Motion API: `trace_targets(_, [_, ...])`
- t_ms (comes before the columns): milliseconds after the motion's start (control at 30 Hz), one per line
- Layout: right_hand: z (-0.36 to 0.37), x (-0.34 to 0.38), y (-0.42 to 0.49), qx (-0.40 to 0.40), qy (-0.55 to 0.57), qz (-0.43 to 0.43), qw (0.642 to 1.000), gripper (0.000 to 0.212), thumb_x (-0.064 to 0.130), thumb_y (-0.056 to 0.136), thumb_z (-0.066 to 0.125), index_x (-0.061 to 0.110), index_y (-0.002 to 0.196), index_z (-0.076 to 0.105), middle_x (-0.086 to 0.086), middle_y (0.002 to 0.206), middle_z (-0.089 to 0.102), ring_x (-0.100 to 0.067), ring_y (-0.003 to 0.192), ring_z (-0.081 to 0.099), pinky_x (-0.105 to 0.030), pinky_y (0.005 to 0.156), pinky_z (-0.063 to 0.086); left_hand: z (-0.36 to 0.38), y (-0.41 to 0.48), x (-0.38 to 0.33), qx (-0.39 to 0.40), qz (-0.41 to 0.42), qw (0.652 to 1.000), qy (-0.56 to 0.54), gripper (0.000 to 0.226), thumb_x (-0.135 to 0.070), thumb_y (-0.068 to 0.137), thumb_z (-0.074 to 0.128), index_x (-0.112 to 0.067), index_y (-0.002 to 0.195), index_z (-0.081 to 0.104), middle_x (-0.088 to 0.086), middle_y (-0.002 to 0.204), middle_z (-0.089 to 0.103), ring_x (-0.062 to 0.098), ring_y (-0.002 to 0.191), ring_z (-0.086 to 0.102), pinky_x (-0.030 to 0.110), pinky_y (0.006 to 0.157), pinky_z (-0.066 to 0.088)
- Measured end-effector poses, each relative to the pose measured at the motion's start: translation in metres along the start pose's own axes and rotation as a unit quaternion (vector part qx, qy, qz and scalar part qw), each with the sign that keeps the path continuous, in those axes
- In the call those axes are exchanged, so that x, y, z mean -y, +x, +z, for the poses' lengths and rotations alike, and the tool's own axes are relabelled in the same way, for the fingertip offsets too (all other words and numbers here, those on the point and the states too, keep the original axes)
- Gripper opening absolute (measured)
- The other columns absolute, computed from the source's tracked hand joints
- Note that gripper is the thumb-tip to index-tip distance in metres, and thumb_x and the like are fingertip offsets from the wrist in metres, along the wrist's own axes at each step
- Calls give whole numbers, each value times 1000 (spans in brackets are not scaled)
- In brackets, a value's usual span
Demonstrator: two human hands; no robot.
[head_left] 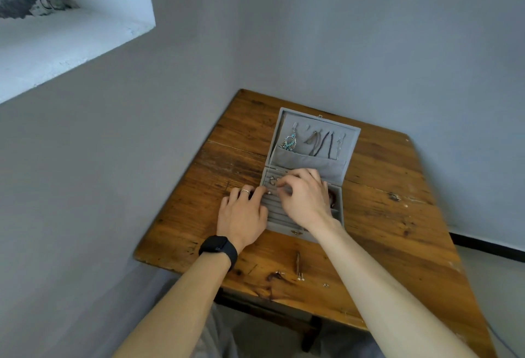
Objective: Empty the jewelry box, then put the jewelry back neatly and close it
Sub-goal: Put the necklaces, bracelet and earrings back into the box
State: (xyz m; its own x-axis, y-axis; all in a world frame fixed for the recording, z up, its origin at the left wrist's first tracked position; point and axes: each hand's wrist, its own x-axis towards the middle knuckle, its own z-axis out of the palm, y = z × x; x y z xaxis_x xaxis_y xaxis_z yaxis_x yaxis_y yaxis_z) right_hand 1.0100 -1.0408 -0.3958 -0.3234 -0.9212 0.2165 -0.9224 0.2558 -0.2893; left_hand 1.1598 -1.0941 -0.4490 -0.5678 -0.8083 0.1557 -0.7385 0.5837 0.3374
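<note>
A grey velvet jewelry box (284, 228) lies open on the wooden table (383, 215). Its lid (349, 136) stands tilted back with a turquoise earring (289, 141) and several necklaces (324, 143) hanging inside. My left hand (241, 212) rests on the box's left edge, fingers curled down onto the ring rolls, a ring on one finger. My right hand (304, 195) hovers over the ring rolls with fingertips pinched together around something too small to tell. Small earrings (272, 180) sit in the upper left rolls. My right hand hides most of the tray.
Loose stud earrings (300, 276) and other small pieces (325, 285) lie on the table's near side beside a dark knot (298, 262). Grey walls close the table in at the back and left. A window ledge (56, 45) is high at the left.
</note>
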Motion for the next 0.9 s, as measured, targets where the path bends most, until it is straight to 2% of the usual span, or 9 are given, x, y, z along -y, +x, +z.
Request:
trace_targets(100, [-13,-12,-26,-55,48,6,997,16,33,90,67,29,104,74,10,115,63,-15,117,45,-38,94,42,-9,6,-2,34,7,999,-2,46,-33,98,39,-31,144,39,2,136,53,26,122,46,41,93,43])
trace_targets(200, [-24,-24,-61,-80,67,29,994,13,33,90,69,29,100,76,12,113,62,-11,113,44,-27,88,35,-21,12,-3,82,14,996,-11,49,-31,98,41,-31,147,34,3,136,53,28,123,46,42,91,47])
trace_targets(400, [-29,-38,-129,-103,115,64,986,13,29,86,74,28,99,75,13,113,62,-6,111,45,-26,93,38,-40,8,0,132,20,991,-31,53,-29,99,45,-32,150,32,5,134,52,26,117,53,44,86,54])
trace_targets(467, [-27,-38,-148,-107,120,63,985,12,28,86,74,29,98,75,13,112,62,-7,111,47,-25,91,38,-44,0,2,126,17,991,-51,51,-30,100,47,-32,149,34,4,135,53,24,118,55,43,88,54])
trace_targets(567, [-19,-35,-171,-106,118,60,986,13,28,85,75,29,98,75,13,111,62,-10,112,49,-26,91,39,-47,-25,3,76,22,994,-80,46,-30,99,50,-30,145,43,0,139,53,18,123,53,38,89,55])
trace_targets(700, [-4,-27,-191,-88,103,50,989,13,32,85,74,29,98,74,11,114,63,-14,117,49,-36,92,47,-40,-71,-5,16,17,994,-107,38,-30,98,54,-30,135,53,-10,135,48,8,119,51,29,83,55])
trace_targets(800, [5,-19,-199,-66,73,46,994,18,36,84,74,29,101,74,10,118,62,-16,124,46,-39,93,47,-30,-99,-15,17,12,991,-132,29,-31,96,56,-34,124,59,-16,125,48,4,108,53,30,76,55])
trace_targets(900, [10,-14,-201,-60,50,39,996,20,35,84,74,29,103,73,8,121,61,-18,128,44,-41,94,44,-18,-115,-22,35,21,991,-125,27,-33,92,60,-36,118,63,-18,119,50,4,111,47,28,85,50])
